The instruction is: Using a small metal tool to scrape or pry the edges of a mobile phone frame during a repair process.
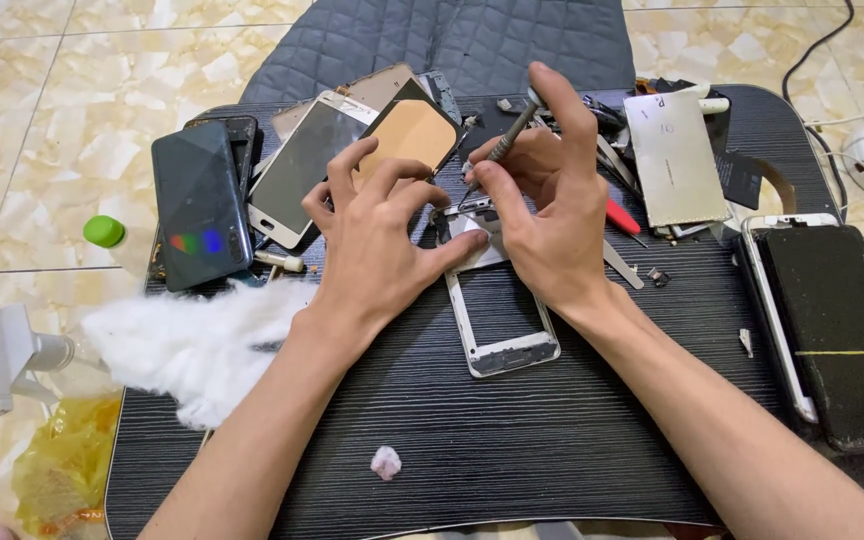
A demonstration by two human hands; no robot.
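Near the middle of the frame, the right hand pinched a slim screwdriver between thumb and fingers, its forefinger capping the top and its tip down at the upper end of a white phone frame lying on the dark wood-grain table. The left hand rested just left of it, fingers curled and half spread, gripping nothing, its thumb pressed on the frame's upper left edge. Both hands hid the frame's top. Behind them, toward the upper centre, lay a white-bezelled phone and a tan-backed panel. A dark phone sat at the upper left, a metal plate at the upper right, and a black phone in a white frame along the right edge. White cotton wadding spilled over the table's left edge.
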